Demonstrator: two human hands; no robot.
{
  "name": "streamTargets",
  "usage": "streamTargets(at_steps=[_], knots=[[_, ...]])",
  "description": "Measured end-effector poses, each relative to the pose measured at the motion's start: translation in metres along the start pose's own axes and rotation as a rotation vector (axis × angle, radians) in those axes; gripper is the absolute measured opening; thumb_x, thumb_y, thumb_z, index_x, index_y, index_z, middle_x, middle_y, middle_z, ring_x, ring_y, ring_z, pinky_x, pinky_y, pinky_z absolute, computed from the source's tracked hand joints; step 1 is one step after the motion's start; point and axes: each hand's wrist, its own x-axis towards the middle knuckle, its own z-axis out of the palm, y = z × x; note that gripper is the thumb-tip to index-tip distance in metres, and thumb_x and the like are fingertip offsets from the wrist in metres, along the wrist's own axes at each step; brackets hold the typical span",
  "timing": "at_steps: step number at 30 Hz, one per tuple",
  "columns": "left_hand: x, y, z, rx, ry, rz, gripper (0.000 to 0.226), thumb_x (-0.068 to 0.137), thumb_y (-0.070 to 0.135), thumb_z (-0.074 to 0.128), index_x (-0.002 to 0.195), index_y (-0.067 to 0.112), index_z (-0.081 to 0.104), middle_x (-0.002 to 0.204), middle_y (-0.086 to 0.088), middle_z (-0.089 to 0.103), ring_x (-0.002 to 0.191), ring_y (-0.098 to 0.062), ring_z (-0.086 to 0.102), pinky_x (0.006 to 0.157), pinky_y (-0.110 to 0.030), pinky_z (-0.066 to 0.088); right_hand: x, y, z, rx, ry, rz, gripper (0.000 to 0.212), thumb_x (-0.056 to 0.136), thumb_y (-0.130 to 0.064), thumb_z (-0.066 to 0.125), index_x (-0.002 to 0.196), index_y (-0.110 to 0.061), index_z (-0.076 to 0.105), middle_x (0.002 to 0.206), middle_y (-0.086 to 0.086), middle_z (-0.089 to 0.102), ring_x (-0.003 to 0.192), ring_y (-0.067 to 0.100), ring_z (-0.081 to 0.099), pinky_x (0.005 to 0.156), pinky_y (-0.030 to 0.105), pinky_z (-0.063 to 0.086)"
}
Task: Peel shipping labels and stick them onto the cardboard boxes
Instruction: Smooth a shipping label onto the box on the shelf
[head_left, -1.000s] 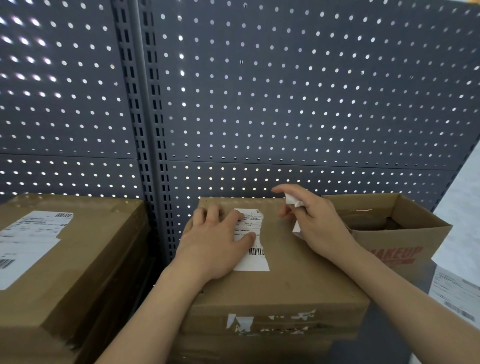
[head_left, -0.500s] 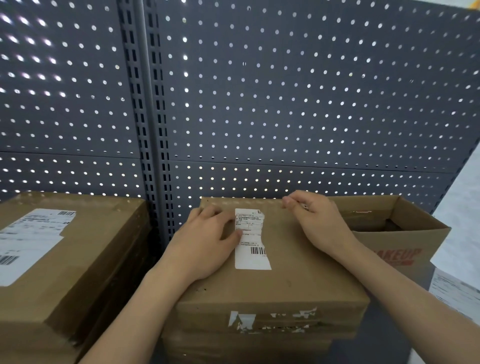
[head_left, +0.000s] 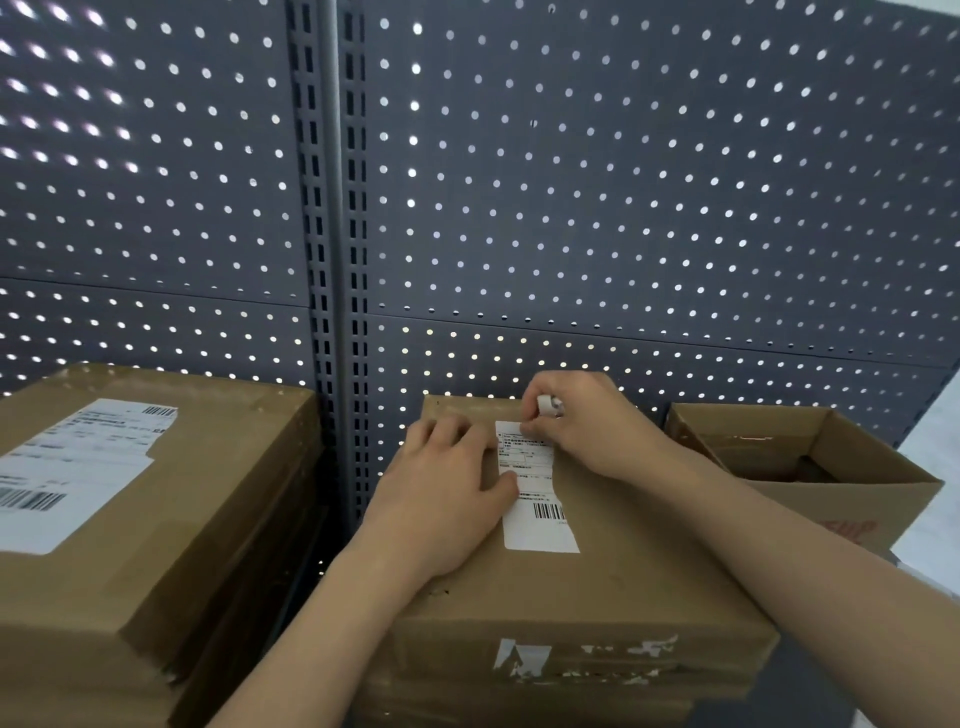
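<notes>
On the top edge of the shipping label (head_left: 537, 512), the fingertips (head_left: 527, 427) of the right hand (head_left: 597, 431) press down, curled round a small white paper scrap (head_left: 548, 404). The left hand (head_left: 441, 493) lies flat with straight fingers on the cardboard, its thumb touching the label's left edge. The label lies flat on the middle cardboard box (head_left: 623, 587) — topmost of a stack. An already labelled box (head_left: 171, 519) sits to the left, an open box (head_left: 883, 493) to the right — both before a grey pegboard wall (head_left: 623, 208).
</notes>
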Motion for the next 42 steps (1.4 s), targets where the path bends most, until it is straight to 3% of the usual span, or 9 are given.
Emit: streamTargets(at_steps=[3, 6, 9, 11, 18, 23, 34, 42], knots=[[0.0, -0.001, 0.0, 0.003, -0.002, 0.006, 0.045, 0.095, 0.053, 0.042, 0.134, 0.032, 0.045, 0.139, 0.013, 0.036, 0.131, -0.013, 0.024, 0.102, -0.034, 0.037, 0.009, -0.01, 0.003, -0.054, -0.054, -0.073, 0.008, 0.091, -0.03, 0.062, 0.089, -0.035, 0.056, 0.1, -0.008, 0.056, 0.093, 0.015, 0.053, 0.062, 0.032, 0.042], [0.0, -0.001, 0.001, 0.014, 0.012, 0.016, 0.044, 0.095, 0.052, 0.041, 0.133, 0.03, 0.045, 0.139, 0.012, 0.035, 0.131, -0.014, 0.024, 0.104, -0.034, 0.034, 0.016, -0.018, 0.004, -0.056, -0.076, -0.18, 0.015, 0.091, -0.017, 0.06, 0.085, -0.03, 0.056, 0.088, -0.012, 0.058, 0.082, 0.012, 0.054, 0.072, 0.038, 0.05], [0.0, -0.003, 0.002, -0.008, 0.024, 0.019, 0.043, 0.095, 0.053, 0.042, 0.131, 0.03, 0.045, 0.138, 0.013, 0.035, 0.131, -0.013, 0.022, 0.103, -0.034, 0.036, 0.016, -0.02, 0.01, -0.076, -0.072, -0.252, 0.019, 0.09, -0.006, 0.055, 0.084, -0.024, 0.053, 0.083, -0.016, 0.054, 0.079, 0.005, 0.045, 0.068, 0.023, 0.039], [0.0, -0.004, 0.003, -0.022, 0.025, 0.02, 0.043, 0.094, 0.053, 0.043, 0.131, 0.031, 0.046, 0.138, 0.014, 0.035, 0.131, -0.011, 0.021, 0.102, -0.034, 0.037, 0.014, -0.018, 0.013, -0.104, -0.05, -0.29, 0.018, 0.09, -0.004, 0.054, 0.084, -0.021, 0.052, 0.082, -0.018, 0.05, 0.081, 0.001, 0.04, 0.066, 0.021, 0.032], [-0.001, -0.006, 0.003, -0.06, 0.012, 0.003, 0.045, 0.094, 0.054, 0.045, 0.133, 0.032, 0.046, 0.139, 0.017, 0.033, 0.133, -0.01, 0.016, 0.1, -0.035, 0.039, 0.009, -0.017, 0.011, -0.127, -0.038, -0.305, 0.018, 0.088, -0.002, 0.049, 0.088, -0.018, 0.055, 0.089, -0.012, 0.055, 0.084, 0.003, 0.04, 0.069, 0.011, 0.035], [-0.001, -0.005, 0.003, -0.046, 0.009, -0.002, 0.044, 0.094, 0.054, 0.045, 0.132, 0.032, 0.046, 0.14, 0.016, 0.034, 0.134, -0.011, 0.017, 0.098, -0.036, 0.042, 0.016, -0.007, 0.021, -0.107, 0.018, -0.319, 0.024, 0.086, -0.003, 0.053, 0.081, -0.026, 0.051, 0.079, -0.018, 0.051, 0.079, 0.005, 0.043, 0.072, 0.03, 0.042], [-0.002, -0.005, 0.003, -0.051, 0.005, -0.015, 0.045, 0.093, 0.055, 0.045, 0.133, 0.034, 0.047, 0.14, 0.018, 0.034, 0.131, -0.009, 0.02, 0.097, -0.035, 0.041, 0.018, -0.006, 0.021, -0.133, 0.022, -0.38, 0.031, 0.082, 0.004, 0.053, 0.079, -0.026, 0.047, 0.074, -0.017, 0.046, 0.076, 0.006, 0.04, 0.067, 0.027, 0.035], [-0.003, -0.006, 0.004, -0.091, 0.019, -0.027, 0.043, 0.092, 0.055, 0.048, 0.131, 0.036, 0.049, 0.138, 0.018, 0.035, 0.13, -0.008, 0.021, 0.095, -0.034, 0.041, 0.018, -0.007, 0.02, -0.117, -0.031, -0.374, 0.031, 0.083, 0.006, 0.048, 0.079, -0.024, 0.047, 0.082, -0.014, 0.051, 0.082, 0.006, 0.04, 0.071, 0.028, 0.039]])
